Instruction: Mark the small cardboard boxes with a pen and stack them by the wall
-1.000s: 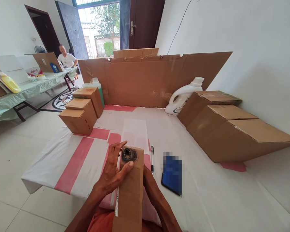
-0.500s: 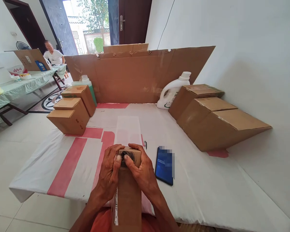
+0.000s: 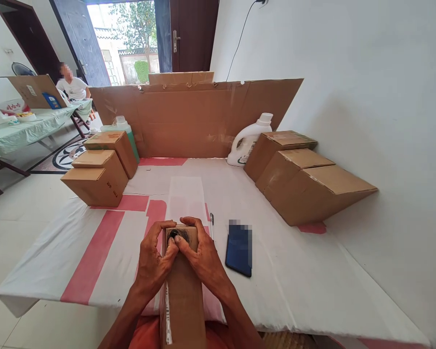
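Note:
A long, narrow cardboard box (image 3: 185,295) stretches from my lap up over the front edge of the table. On its far end lies a tuft of black hair-like strands (image 3: 184,236), curled and partly covered by my thumbs. My left hand (image 3: 157,252) curves round the left edge, its thumb pressing on the strands. From the other side my right hand (image 3: 199,249) mirrors it, fingers over the far edge and thumb tip meeting the left one. Whatever sits right under the thumb tips is too small to make out.
A phone (image 3: 239,249) and a pen (image 3: 211,219) lie right of the box. Cardboard boxes (image 3: 98,182) stand left, more boxes (image 3: 298,179) right, by a white jug (image 3: 247,140) and a green-filled jug (image 3: 131,140). A cardboard panel (image 3: 181,121) spans the back; a person (image 3: 72,87) sits beyond.
The whole view has shifted slightly, so things appear further left. My thumbs have moved closer together on the black strands, and my left hand's fingers are more arched.

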Motion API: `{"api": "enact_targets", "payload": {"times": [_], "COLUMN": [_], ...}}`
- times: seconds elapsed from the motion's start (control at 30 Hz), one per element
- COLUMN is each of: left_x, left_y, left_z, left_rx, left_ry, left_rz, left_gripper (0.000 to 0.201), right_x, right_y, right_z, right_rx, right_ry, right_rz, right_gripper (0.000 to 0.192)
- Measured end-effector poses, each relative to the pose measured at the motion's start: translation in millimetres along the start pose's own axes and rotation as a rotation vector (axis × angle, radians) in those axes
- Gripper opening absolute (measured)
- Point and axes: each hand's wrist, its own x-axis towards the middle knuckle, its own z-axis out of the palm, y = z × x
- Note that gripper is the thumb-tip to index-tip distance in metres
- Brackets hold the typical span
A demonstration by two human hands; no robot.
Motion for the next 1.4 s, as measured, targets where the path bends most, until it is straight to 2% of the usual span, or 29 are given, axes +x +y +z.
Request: {"api": "enact_targets", "payload": {"times": [0.1,0.17,0.2,0.3,0.47,0.6,0.67,0.77,0.87,0.93,1.07,1.23,1.4], "left_x": [-4,-7,-9,-11,-7,-4,-4,-3,-4,-5,-7,-6,-3], "left_y": [-1,0,0,1,-2,-6,-7,-5,-2,-1,0,-3,-4], "left_z": [-2.0,-4.1,-4.8,-4.4,-2.4,-4.0,-3.5,0.3,4.7,5.8,4.5,6.5,5.8], "left_rx": [-0.022,-0.056,-0.08,-0.14,-0.157,-0.149,-0.146,-0.158,-0.166,-0.164,-0.159,-0.148,-0.148], "left_ry": [0.029,0.011,-0.014,-0.11,-0.187,-0.181,-0.175,-0.189,-0.196,-0.195,-0.196,-0.186,-0.189], "left_rz": [-0.009,0.011,0.028,0.083,0.112,0.104,0.09,0.071,0.096,0.112,0.105,0.08,0.072], "left_gripper": [0.022,0.024,0.026,0.039,0.056,0.058,0.057,0.057,0.057,0.056,0.055,0.059,0.059], "right_x": [4,8,11,20,34,35,29,13,-7,-17,-25,-22,-20], "right_y": [26,47,57,79,92,80,60,20,-12,-19,-13,-10,-6], "right_z": [-15,-28,-35,-49,-56,-63,-66,-62,-45,-30,-15,-19,-25], "right_rx": [-0.008,-0.161,-0.253,-0.421,-0.46,-0.277,-0.15,0.191,0.434,0.378,0.244,0.174,0.127], "right_ry": [0.139,0.28,0.318,0.333,0.326,0.302,0.355,0.405,0.226,0.136,0.157,0.16,0.147], "right_rz": [0.062,0.169,0.225,0.341,0.391,0.331,0.252,0.04,-0.151,-0.207,-0.227,-0.267,-0.241], "right_gripper": [0.056,0.059,0.054,0.024,0.03,0.027,0.031,0.031,0.02,0.016,0.014,0.016,0.02]}}
